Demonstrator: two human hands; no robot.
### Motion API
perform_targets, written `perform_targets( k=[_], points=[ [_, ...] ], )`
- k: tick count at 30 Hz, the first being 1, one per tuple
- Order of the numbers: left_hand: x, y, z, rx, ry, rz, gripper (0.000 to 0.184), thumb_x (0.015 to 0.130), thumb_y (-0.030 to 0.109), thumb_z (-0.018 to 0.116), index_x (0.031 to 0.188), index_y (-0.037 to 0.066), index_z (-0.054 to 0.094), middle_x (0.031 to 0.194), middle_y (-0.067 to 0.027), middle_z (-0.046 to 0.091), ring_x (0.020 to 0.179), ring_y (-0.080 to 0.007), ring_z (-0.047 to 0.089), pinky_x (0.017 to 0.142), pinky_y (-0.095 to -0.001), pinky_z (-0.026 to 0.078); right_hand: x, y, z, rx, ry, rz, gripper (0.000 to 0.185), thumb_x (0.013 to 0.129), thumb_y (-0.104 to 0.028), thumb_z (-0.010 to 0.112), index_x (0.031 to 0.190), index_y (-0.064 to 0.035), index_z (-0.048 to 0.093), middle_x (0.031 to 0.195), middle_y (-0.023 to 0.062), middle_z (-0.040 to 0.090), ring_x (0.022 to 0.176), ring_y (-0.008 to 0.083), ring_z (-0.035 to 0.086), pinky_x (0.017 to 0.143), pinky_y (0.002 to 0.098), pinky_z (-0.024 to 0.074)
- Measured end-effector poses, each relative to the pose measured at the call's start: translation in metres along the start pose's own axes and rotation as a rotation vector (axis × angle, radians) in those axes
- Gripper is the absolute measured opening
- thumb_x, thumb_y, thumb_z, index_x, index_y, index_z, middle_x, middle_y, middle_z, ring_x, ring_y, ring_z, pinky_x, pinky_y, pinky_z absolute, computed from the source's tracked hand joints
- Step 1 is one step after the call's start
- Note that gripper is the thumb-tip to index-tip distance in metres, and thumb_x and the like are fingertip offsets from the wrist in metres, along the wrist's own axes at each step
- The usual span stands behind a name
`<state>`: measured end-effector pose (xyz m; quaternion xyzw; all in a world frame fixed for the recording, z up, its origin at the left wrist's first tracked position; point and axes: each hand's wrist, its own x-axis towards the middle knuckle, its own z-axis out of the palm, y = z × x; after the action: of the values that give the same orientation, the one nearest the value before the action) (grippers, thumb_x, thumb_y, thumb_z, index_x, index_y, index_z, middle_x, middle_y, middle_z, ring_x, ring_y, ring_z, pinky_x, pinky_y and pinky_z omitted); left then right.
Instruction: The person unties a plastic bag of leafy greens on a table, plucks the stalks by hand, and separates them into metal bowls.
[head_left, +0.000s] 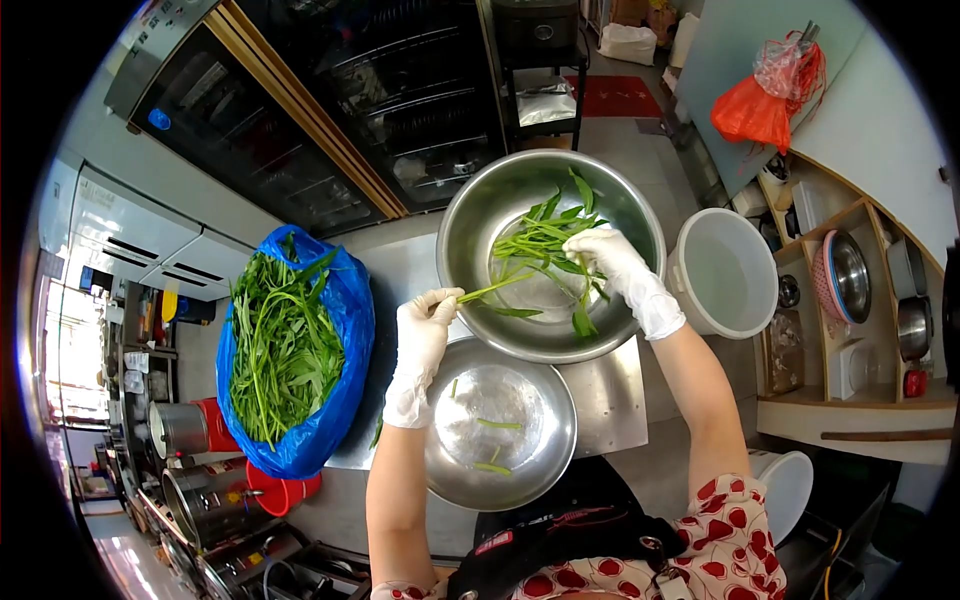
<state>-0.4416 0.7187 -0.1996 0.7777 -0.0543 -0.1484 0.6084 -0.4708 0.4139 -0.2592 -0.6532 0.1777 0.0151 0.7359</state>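
Observation:
My left hand (428, 318), in a white glove, pinches the stem end of a green leafy stalk (495, 286) at the left rim of a large steel bowl (458, 205). Over that bowl, my right hand (610, 256), also gloved, closes on the leafy part of the greens. A bunch of cut greens (540, 240) lies in the bowl beneath. Nearer to me, a smaller steel basin (455, 430) holds several short stem pieces (498, 424). To the left, a blue plastic bag (355, 330) is full of long leafy greens (285, 350).
A white bucket (683, 290) of water stands right of the large bowl. Shelves (820, 260) with bowls and pots are at the far right, under a hanging red bag (750, 115). A red bucket (300, 492) and metal pots stand at lower left, glass-door cabinets (400, 90) behind.

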Motion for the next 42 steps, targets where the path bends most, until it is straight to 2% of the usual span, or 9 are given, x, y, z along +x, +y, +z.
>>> perform_targets(
  k=[4,8,13,17,22,26,31,39,42],
  points=[
    [0.000,-0.004,0.003,0.277,-0.099,0.097,0.016,0.090,0.005,0.059,0.099,-0.003,0.070,0.084,-0.0109,0.070,0.077,-0.0138,0.063,0.072,-0.0259,0.049,-0.014,-0.036,0.013,-0.152,-0.094,-0.111,0.014,0.083,-0.017,0.067,0.086,-0.0042,0.072,0.079,0.0023,0.069,0.066,0.0075,0.058,0.059,0.0221,0.0425],
    [-0.001,-0.008,0.035,0.115,-0.123,0.093,0.016,0.090,0.002,0.060,0.102,-0.004,0.068,0.086,-0.0071,0.068,0.076,-0.0111,0.061,0.073,-0.0220,0.049,-0.035,-0.049,0.063,-0.474,-0.296,-0.273,0.019,0.080,-0.019,0.065,0.089,-0.0025,0.070,0.077,0.0077,0.068,0.070,0.0157,0.062,0.067,0.0300,0.0482],
    [0.006,-0.006,0.040,-0.048,-0.170,0.018,0.028,0.090,0.005,0.063,0.116,-0.004,0.062,0.098,-0.0091,0.068,0.086,-0.0132,0.062,0.080,-0.0239,0.049,-0.044,-0.045,0.085,-0.615,-0.299,-0.186,0.015,0.081,-0.020,0.062,0.088,-0.0077,0.068,0.080,0.0111,0.067,0.071,0.0268,0.063,0.066,0.0367,0.0486],
    [0.002,0.000,0.019,-0.239,-0.004,0.058,0.052,0.089,0.011,0.066,0.135,-0.003,0.046,0.117,-0.0148,0.062,0.105,-0.0181,0.058,0.094,-0.0283,0.046,-0.032,-0.064,0.072,-0.981,-0.039,-0.506,0.011,0.082,-0.020,0.061,0.086,-0.0104,0.065,0.080,0.0103,0.064,0.079,0.0297,0.061,0.070,0.0416,0.0490],
    [-0.011,-0.021,-0.029,-0.176,0.168,0.013,0.036,0.092,0.012,0.061,0.123,-0.007,0.057,0.110,-0.0127,0.066,0.090,-0.0137,0.062,0.080,-0.0244,0.048,0.003,-0.056,0.059,-1.147,0.044,-0.688,0.017,0.082,-0.020,0.063,0.095,-0.0093,0.066,0.089,0.0093,0.065,0.091,0.0299,0.059,0.078,0.0422,0.0497],
    [-0.043,-0.034,-0.057,-0.128,0.258,-0.016,0.035,0.091,0.007,0.060,0.122,-0.007,0.056,0.112,-0.0143,0.065,0.099,-0.0173,0.062,0.090,-0.0279,0.048,0.028,-0.002,0.062,-1.215,-0.008,-0.763,0.030,0.082,-0.019,0.066,0.110,-0.0075,0.064,0.106,0.0103,0.063,0.098,0.0314,0.059,0.085,0.0412,0.0491],
    [-0.095,-0.063,-0.087,-0.174,0.383,0.096,0.028,0.093,0.005,0.060,0.119,-0.003,0.061,0.105,-0.0098,0.068,0.089,-0.0117,0.061,0.082,-0.0241,0.049,0.028,0.031,0.087,-1.234,-0.248,-0.561,0.019,0.082,-0.020,0.062,0.095,-0.0071,0.067,0.090,0.0144,0.066,0.086,0.0343,0.064,0.075,0.0446,0.0511],
    [-0.153,-0.055,-0.178,0.481,0.768,0.371,0.023,0.083,-0.004,0.066,0.105,0.001,0.065,0.080,-0.0058,0.059,0.069,-0.0122,0.056,0.064,-0.0246,0.047,-0.002,0.002,0.133,-1.051,-0.175,-0.749,0.016,0.084,-0.017,0.062,0.094,-0.0056,0.068,0.093,0.0131,0.067,0.087,0.0321,0.063,0.077,0.0403,0.0504],
    [-0.151,-0.055,-0.238,0.775,0.995,0.378,0.019,0.077,-0.004,0.067,0.095,0.002,0.064,0.082,-0.0096,0.059,0.070,-0.0219,0.060,0.064,-0.0315,0.049,-0.025,-0.026,0.157,-0.999,-0.193,-0.742,0.016,0.085,-0.013,0.061,0.094,-0.0031,0.068,0.092,0.0134,0.066,0.088,0.0318,0.063,0.078,0.0392,0.0494]
  ],
)
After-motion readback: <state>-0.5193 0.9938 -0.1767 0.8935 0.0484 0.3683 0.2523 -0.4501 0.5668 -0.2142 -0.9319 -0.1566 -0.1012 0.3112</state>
